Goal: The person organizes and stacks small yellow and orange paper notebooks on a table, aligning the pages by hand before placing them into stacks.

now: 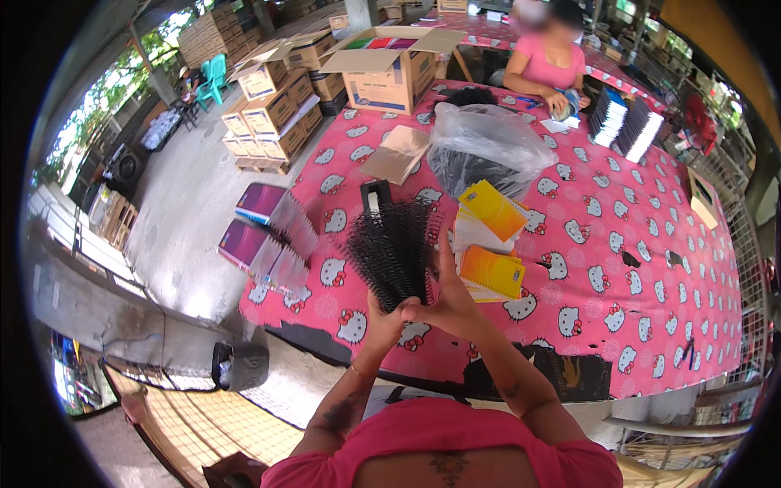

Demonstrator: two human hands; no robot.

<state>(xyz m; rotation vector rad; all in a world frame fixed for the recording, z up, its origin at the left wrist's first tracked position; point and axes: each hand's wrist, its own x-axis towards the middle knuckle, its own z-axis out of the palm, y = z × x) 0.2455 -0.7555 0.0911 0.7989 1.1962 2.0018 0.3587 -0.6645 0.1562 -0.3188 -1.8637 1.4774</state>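
Table: pink cat-printed cloth (586, 281), on my remote feed.
Coils: bundle of thin black spirals (392, 248), clock centre.
Left hand (384, 325): gripping its base (fingertips hidden).
Right hand (452, 306): half-open alongside.
Three o'clock: yellow-orange notebooks (498, 272).

Pink cat-print cloth (578, 321), torn along the near edge, covers a worktop (586, 378) bearing purple notebooks (264, 201) at left, yellow-orange notebooks (494, 272) near the middle, a clear plastic bag (492, 134), a flat cardboard piece (399, 154), an open carton (377, 84) and, at far right, white stacks (608, 119).
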